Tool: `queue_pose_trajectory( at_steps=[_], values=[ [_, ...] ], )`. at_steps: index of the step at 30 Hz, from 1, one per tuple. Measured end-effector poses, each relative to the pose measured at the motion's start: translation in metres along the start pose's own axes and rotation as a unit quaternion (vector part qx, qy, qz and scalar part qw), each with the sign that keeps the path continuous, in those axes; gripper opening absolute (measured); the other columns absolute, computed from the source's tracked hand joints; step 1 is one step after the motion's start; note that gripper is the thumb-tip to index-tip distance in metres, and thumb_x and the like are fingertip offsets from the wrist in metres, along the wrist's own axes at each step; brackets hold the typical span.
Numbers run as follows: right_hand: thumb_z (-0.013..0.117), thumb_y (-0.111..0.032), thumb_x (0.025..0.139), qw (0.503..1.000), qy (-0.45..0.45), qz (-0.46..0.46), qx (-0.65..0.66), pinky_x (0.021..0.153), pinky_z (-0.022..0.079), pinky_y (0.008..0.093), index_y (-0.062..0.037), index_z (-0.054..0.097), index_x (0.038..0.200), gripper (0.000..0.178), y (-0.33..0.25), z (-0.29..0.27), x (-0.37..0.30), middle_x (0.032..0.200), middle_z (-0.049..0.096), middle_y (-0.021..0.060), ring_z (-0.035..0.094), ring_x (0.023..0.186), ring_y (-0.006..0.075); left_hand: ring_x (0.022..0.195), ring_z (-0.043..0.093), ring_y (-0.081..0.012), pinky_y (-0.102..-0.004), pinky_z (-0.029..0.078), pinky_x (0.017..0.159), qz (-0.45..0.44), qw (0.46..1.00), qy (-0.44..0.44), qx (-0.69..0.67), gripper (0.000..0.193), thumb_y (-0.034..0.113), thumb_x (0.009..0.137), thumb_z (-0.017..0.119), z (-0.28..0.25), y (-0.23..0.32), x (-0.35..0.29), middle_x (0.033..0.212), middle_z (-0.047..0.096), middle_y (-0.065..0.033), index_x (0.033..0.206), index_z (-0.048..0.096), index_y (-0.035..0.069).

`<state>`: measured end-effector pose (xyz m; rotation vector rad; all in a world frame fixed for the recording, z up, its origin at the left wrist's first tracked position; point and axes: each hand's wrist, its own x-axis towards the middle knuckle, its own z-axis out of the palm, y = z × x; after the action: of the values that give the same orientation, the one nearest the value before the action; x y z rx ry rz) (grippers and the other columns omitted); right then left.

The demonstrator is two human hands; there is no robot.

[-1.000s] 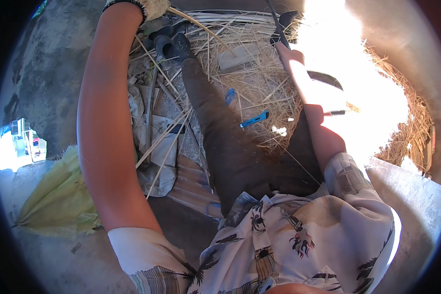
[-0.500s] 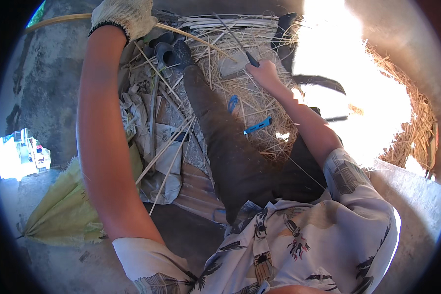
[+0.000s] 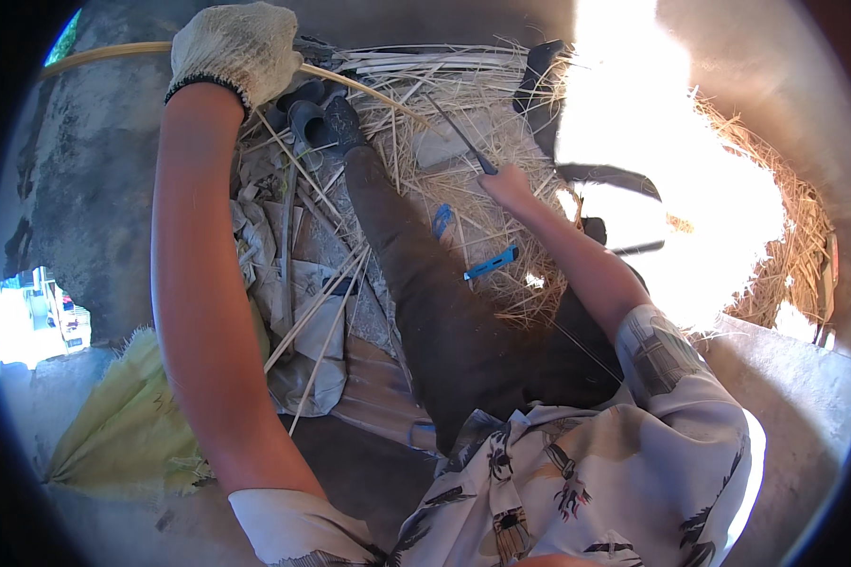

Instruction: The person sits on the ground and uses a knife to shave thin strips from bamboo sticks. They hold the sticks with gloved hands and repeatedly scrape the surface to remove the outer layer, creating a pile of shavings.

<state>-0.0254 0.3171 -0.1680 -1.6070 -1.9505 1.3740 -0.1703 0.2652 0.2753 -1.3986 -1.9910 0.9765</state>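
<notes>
Straw-littered concrete ground, me sitting with one leg stretched out.
I'm gripping a long cane strip (image 3: 369,90) in my gloved left hand (image 3: 236,47), and my bare right hand (image 3: 506,184) is closing around a thin dark blade (image 3: 459,132) over the straw pile (image 3: 463,94); blue bits (image 3: 490,264) are lying beside my knee.

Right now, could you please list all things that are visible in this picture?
cane: one, pale yellow, long, across the top, gripped in the left hand
blade: one, dark, thin, in the right hand
straw: a heap, tan, top centre to right edge
strips: several, pale, on the rags left of the leg
blue pieces: two, on the straw by the leg
sack: one, yellow-green, lower left
left hand: cream glove, top left
right hand: bare, top centre
leg: dark trousers, stretched out in the centre
</notes>
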Motion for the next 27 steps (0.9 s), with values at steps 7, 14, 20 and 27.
queue_pose_trajectory(
  at_steps=[7, 14, 20, 27],
  values=[
    [0.07, -0.035, 0.081, 0.965, 0.052, -0.043, 0.253, 0.054, 0.047, 0.041, 0.0037, 0.062, 0.068, 0.042, -0.003, 0.037, -0.002, 0.061, 0.061, 0.0127, 0.063, 0.057, 0.022, 0.102, 0.071, -0.03, -0.0467, 0.059, 0.089, 0.001, 1.0, 0.002, -0.028, 0.033, 0.042, 0.094, 0.064, -0.006, -0.001, -0.009, 0.104, 0.074, -0.0114, 0.102, 0.077, 0.013],
    [0.069, -0.035, 0.08, 0.99, -0.047, 0.089, 0.1, 0.06, 0.055, 0.0411, 0.0074, 0.068, 0.072, 0.043, 0.051, 0.044, 0.007, 0.063, 0.065, 0.0171, 0.069, 0.061, 0.0268, 0.103, 0.071, -0.0299, -0.0454, 0.058, 0.091, 0.001, 0.998, -0.052, -0.031, 0.031, 0.04, 0.092, 0.067, -0.009, -0.003, -0.008, 0.104, 0.075, -0.0104, 0.105, 0.077, 0.014],
    [0.069, -0.032, 0.082, 0.991, -0.011, -0.017, 0.13, 0.056, 0.05, 0.0417, 0.0031, 0.067, 0.07, 0.037, -0.019, 0.002, -0.014, 0.06, 0.064, 0.0123, 0.066, 0.057, 0.0245, 0.102, 0.072, -0.0298, -0.0439, 0.059, 0.089, 0.055, 0.996, -0.072, -0.004, 0.03, 0.036, 0.089, 0.071, -0.007, -0.011, -0.009, 0.105, 0.075, -0.0102, 0.106, 0.077, 0.013],
    [0.066, -0.033, 0.084, 0.974, 0.018, -0.057, 0.22, 0.056, 0.047, 0.0405, 0.0035, 0.064, 0.072, 0.039, -0.002, 0.03, -0.031, 0.057, 0.06, 0.011, 0.064, 0.056, 0.025, 0.101, 0.071, -0.0305, -0.0443, 0.058, 0.091, 0.05, 0.997, -0.064, 0.001, 0.034, 0.04, 0.089, 0.067, -0.008, -0.006, 0.011, 0.104, 0.074, -0.0124, 0.102, 0.077, 0.01]
  ],
)
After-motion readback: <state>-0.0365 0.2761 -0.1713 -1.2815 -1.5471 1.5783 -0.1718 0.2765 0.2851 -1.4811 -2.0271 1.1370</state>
